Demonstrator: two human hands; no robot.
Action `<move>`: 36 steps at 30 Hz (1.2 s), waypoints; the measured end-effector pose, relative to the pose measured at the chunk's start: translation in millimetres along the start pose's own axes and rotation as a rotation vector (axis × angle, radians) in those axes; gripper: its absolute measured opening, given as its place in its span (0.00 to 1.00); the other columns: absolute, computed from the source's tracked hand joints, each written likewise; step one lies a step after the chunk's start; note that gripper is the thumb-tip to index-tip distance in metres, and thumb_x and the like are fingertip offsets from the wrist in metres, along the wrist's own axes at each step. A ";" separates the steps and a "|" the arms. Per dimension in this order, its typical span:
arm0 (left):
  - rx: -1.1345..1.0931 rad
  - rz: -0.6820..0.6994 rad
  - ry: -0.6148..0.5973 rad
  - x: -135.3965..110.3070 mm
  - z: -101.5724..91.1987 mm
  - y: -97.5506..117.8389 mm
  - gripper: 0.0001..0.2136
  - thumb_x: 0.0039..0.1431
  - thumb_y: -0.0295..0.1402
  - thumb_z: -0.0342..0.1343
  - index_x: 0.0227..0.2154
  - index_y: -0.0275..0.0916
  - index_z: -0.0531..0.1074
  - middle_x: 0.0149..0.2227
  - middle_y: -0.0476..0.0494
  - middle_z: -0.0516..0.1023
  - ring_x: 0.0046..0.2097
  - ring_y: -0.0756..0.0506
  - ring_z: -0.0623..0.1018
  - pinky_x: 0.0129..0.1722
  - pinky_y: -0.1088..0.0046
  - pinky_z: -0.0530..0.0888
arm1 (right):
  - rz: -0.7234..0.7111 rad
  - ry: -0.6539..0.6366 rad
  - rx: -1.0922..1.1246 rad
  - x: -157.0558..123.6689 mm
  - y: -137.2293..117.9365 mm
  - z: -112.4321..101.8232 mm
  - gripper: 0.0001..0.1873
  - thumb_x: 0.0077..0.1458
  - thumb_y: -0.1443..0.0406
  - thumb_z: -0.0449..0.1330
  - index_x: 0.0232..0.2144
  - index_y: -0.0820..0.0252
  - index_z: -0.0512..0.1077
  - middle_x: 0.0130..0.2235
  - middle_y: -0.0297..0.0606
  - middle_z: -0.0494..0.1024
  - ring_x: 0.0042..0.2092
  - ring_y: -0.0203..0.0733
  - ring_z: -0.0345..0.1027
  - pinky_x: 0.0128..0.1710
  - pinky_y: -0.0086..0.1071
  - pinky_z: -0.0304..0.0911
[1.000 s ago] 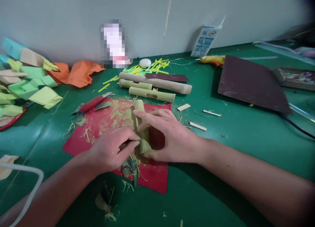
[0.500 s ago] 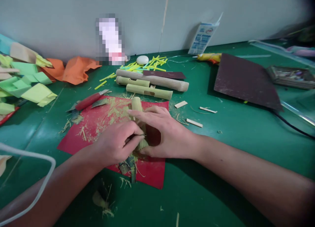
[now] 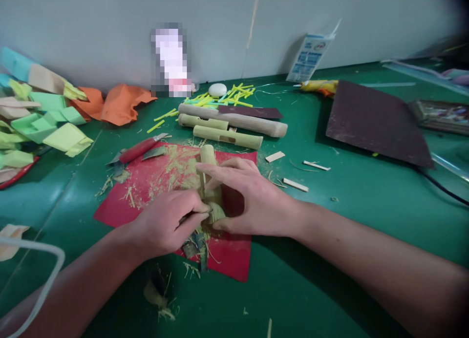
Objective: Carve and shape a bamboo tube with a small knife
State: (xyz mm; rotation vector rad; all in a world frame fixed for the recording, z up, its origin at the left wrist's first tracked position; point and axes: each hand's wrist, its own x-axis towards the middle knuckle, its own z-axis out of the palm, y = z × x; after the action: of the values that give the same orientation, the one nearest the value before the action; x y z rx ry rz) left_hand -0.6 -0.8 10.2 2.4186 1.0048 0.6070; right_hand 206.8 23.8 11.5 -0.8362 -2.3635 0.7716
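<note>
My left hand pinches a small dark piece of what looks like sandpaper, mostly hidden by the fingers, against the lower part of a pale bamboo tube. The tube lies lengthwise on a red sheet, its far end pointing away from me. Around its right side curls my right hand, fingers on top and thumb near the close end, gripping it. Pale dust and shavings cover the sheet left of the tube. Dark scraps lie just below the hands.
Behind the sheet lie two notched bamboo pieces and a longer stick. A red-handled knife rests on the sheet's left corner. Brown sandpaper lies right; folded papers pile left. A carton leans on the wall.
My left hand has slid slightly toward me along the tube, the small dark piece with it. My right hand keeps its grip. The whole view has shifted a little.
</note>
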 end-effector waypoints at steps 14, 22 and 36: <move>-0.006 -0.007 0.030 1.6 2.2 -2.3 0.04 0.61 0.28 0.51 0.29 0.38 0.67 0.28 0.48 0.74 0.30 0.49 0.73 0.29 0.72 0.66 | -0.004 0.000 -0.021 -1.1 0.2 -0.5 0.42 0.43 0.65 0.65 0.62 0.53 0.59 0.49 0.37 0.74 0.53 0.48 0.60 0.56 0.44 0.52; 0.001 -0.023 -0.008 -2.5 1.8 2.5 0.06 0.62 0.29 0.50 0.29 0.38 0.67 0.27 0.49 0.73 0.28 0.50 0.71 0.27 0.72 0.64 | -0.018 -0.017 -0.019 -1.3 0.7 -0.4 0.43 0.44 0.63 0.66 0.62 0.49 0.58 0.50 0.36 0.74 0.54 0.50 0.59 0.55 0.47 0.52; -0.004 -0.010 -0.030 -2.1 1.9 2.7 0.06 0.61 0.29 0.50 0.29 0.39 0.68 0.28 0.48 0.74 0.30 0.49 0.72 0.27 0.72 0.64 | 0.002 -0.011 -0.031 -1.2 0.9 -0.1 0.41 0.45 0.61 0.67 0.61 0.50 0.59 0.48 0.36 0.75 0.55 0.50 0.58 0.56 0.46 0.51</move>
State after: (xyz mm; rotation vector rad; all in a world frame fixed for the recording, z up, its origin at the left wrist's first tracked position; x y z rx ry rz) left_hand 0.5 -4.5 9.7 2.4112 1.0018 0.5677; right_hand 208.0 23.6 10.7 -0.8494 -2.3899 0.7436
